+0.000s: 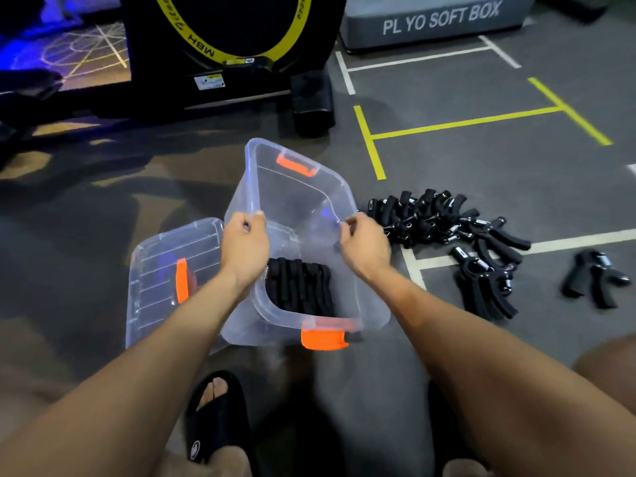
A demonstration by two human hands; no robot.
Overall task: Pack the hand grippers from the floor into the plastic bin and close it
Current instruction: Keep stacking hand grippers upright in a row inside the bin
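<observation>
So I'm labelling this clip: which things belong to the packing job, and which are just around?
Job:
bin, held at its rim by left hand and right hand
lid
grippers in bin
grippers on floor

Just around:
soft box
exercise machine
sandal
</observation>
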